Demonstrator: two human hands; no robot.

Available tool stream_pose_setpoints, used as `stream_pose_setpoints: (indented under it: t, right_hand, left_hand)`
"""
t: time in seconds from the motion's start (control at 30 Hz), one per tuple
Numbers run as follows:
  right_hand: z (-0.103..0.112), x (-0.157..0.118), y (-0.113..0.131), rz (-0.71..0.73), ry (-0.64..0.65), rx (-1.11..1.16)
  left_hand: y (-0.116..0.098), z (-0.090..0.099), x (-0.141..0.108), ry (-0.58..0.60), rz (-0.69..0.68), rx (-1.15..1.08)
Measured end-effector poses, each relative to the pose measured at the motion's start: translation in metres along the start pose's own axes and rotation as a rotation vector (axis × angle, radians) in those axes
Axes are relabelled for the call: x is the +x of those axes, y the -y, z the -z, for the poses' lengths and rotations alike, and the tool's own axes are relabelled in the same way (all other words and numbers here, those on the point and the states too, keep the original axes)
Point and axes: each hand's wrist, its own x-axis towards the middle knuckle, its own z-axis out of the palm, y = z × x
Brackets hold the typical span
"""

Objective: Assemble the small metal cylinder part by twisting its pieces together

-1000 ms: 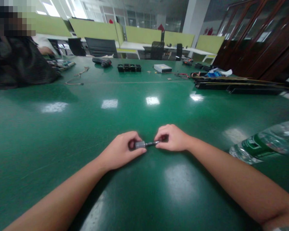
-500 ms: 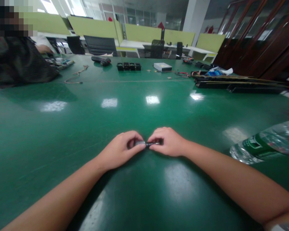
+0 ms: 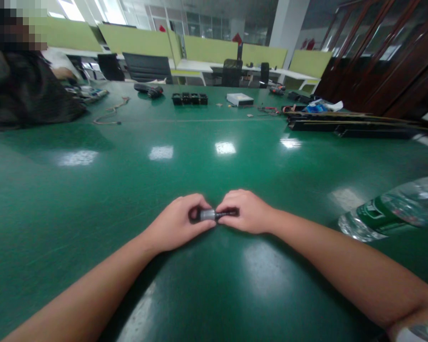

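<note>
A small dark cylindrical piece with a silver-grey band (image 3: 207, 215) lies sideways between my hands, low over the green table (image 3: 199, 285). The thumb and fingers of my left hand (image 3: 180, 221) close round its thicker, banded part. My right hand (image 3: 251, 211) pinches its thin dark end, which runs into the gap between thumb and fingers. The two sets of fingertips nearly meet at the middle of the piece. Its exact kind is too small and blurred to tell.
A large clear bottle with a green label (image 3: 374, 213) lies at the right. Along the far side are a black row of blocks (image 3: 189, 99), a silver box (image 3: 239, 99), a cable (image 3: 110, 111) and long black strips (image 3: 342, 124). A person in dark clothing (image 3: 28, 90) is at the far left.
My left thumb has dropped slightly and the gap in that hand is wider, so more of the silver-grey band shows. The right fingers have shifted a little along the thin end.
</note>
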Motion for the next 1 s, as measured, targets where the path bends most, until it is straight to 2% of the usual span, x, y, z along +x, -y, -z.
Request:
stream_pose_setpoints:
  t: [1.0]
  right_hand:
    - [0.0023, -0.0015, -0.0003, 0.003, -0.019, 0.018]
  left_hand:
    - [0.0004, 0.0, 0.0006, 0.015, 0.003, -0.008]
